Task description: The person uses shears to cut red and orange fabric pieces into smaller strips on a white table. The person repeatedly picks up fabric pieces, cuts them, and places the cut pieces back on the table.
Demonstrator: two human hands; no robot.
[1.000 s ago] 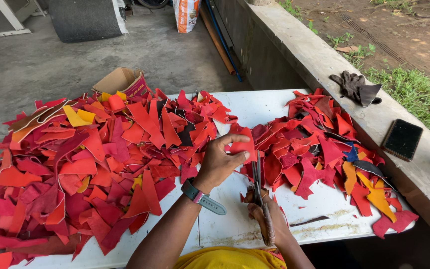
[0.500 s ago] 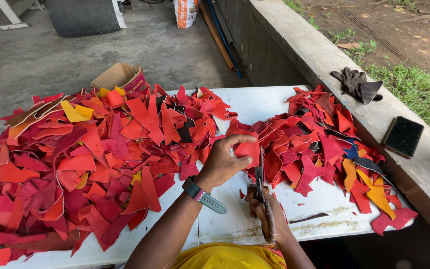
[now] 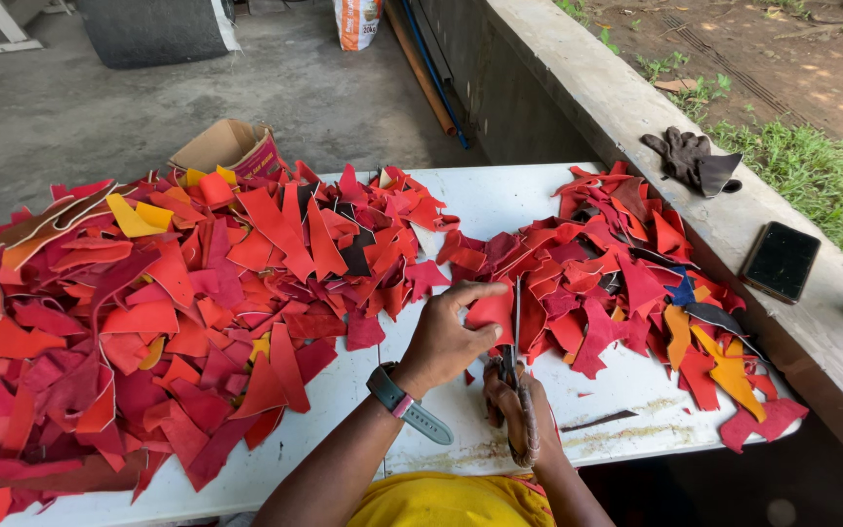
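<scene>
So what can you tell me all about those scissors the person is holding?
The scissors have long, thin, dark metal blades pointing straight up, away from the person. The right hand grips the handles, which look wrapped in brown. The blades run along a small red scrap that the left hand pinches above the white table. How far they are open is hard to tell.

Just one view here, the head cam, sitting up high and looking steeply down and forward over the white table (image 3: 500,200). It's catching both hands close in at the bottom edge (left hand (image 3: 446,337), right hand (image 3: 517,408)) and reaching out past the table to the concrete floor (image 3: 80,107) and the ledge (image 3: 636,107) running along the right.
</scene>
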